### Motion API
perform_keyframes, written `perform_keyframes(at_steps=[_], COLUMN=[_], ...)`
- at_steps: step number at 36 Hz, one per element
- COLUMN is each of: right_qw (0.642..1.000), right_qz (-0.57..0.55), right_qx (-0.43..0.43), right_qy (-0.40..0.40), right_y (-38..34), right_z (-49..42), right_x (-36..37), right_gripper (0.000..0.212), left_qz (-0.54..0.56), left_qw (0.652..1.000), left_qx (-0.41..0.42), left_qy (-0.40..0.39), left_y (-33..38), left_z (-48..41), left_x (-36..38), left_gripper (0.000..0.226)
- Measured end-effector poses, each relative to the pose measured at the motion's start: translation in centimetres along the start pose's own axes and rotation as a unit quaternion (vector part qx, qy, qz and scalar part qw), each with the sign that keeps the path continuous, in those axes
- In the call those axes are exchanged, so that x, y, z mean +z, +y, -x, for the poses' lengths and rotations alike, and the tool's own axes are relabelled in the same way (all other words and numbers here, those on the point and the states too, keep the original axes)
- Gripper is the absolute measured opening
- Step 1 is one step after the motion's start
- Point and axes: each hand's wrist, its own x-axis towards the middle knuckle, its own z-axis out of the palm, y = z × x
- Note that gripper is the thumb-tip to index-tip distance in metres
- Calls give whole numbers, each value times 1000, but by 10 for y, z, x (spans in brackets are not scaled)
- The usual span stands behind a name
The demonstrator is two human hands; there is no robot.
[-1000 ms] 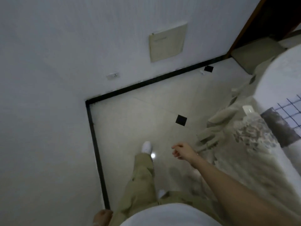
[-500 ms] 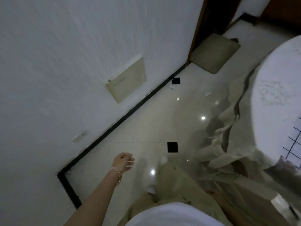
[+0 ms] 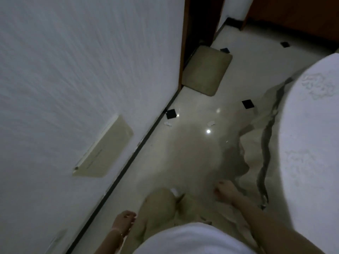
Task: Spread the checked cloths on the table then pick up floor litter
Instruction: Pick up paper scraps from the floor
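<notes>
We look down on a glossy, pale tiled floor [image 3: 183, 153] that mirrors small points of light. A thin black skirting [image 3: 143, 143] edges it under a rough, white textured wall [image 3: 73, 70]. We count four small black diamond insets [image 3: 171, 113] set in the tiles. A flat, beige rectangular panel [image 3: 104, 149] sits on the wall. One soft beige mat [image 3: 205, 70] with rounded corners lies at a dark wooden doorway [image 3: 200, 21].

On the right stands a round table [image 3: 311, 125] under a white cloth with raised, embossed patterns. Below its rim a beige skirt [image 3: 256, 158] falls in loose folds to the floor.

We count two scraps of litter [image 3: 211, 123], both small, white and crumpled. One lies just beside the skirting near a black inset, and the other lies out on the open tile beside a light reflection.

The left hand [image 3: 124, 219], with a thin bracelet [image 3: 119, 233] at the wrist, hangs by the khaki trousers [image 3: 161, 204]. Its fingers are loosely curled and hold nothing. The right hand [image 3: 224, 188] hangs near the skirt's folds, blurred, its fingers likewise slack and holding nothing. Both scraps lie well ahead of the hands, touched by neither. The open-tile scrap is on the right hand's side and the skirting scrap on the left's.
</notes>
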Motion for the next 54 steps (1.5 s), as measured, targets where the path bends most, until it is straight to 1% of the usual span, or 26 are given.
perform_keyframes(at_steps=[2,3,4,7,8,10,13,15,19,23,25,28,32,36,39,42,45,46,47,49,50,52,54], right_qw=[999,998,998,996,995,995,993,989,979,962,949,942,944,968,985,994,996,994,991,981,976,972,971], right_qz=[-37,-48,-56,-81,-94,-102,-111,-126,-146,-196,-222,-235,-229,-167,-100,-15,34,50,65,79,78,67,57], right_qx=[-20,-27,-29,-38,-31,-11,37,75,134,189,221,237,235,185,140,106,58,44,35,25,19,15,11], right_qy=[26,27,15,9,11,8,14,26,41,33,33,38,30,6,9,22,61,84,112,174,200,225,231], right_y=[-52,-70,-84,-128,-138,-151,-158,-156,-150,-140,-138,-144,-148,-149,-143,-128,-113,-109,-105,-99,-96,-90,-85], right_z=[-23,-37,-49,-80,-92,-112,-141,-154,-164,-179,-196,-237,-323,-429,-519,-610,-693,-718,-742,-785,-804,-835,-857], right_x=[-8,-10,-12,-17,-18,-21,-27,-32,-46,-57,-60,-63,-57,-48,-45,-41,-42,-43,-45,-48,-50,-54,-57], right_gripper=[22,19,18,16,16,18,19,18,21,24,24,24,24,25,20,24,38,45,52,60,64,73,75], left_qz=[-17,-29,-41,-71,-78,-87,-68,-73,-88,-91,-93,-99,-115,-138,-172,-205,-244,-265,-283,-307,-313,-303,-273], left_qw=[1000,999,999,997,996,995,996,995,993,988,985,981,978,978,974,968,956,950,943,928,922,924,932], left_qx=[0,-5,-9,-28,-31,-39,-40,-16,42,91,106,116,112,93,109,139,163,167,177,205,218,222,226], left_qy=[7,13,17,-1,-6,-20,-44,-64,-59,-84,-101,-121,-131,-123,-95,-42,-21,-8,13,49,60,72,77], left_y=[22,32,44,87,104,141,208,257,360,455,491,524,541,534,526,517,503,498,493,482,477,465,453], left_z=[-13,-22,-28,-54,-64,-84,-117,-135,-167,-193,-208,-247,-327,-428,-506,-579,-648,-668,-686,-716,-726,-744,-756], left_x=[-10,-14,-19,-28,-31,-33,-35,-37,-28,-6,9,37,83,127,156,179,197,204,210,222,228,238,245], left_gripper=[19,20,21,26,28,26,18,18,20,20,20,21,22,24,21,31,28,31,40,65,71,71,65])
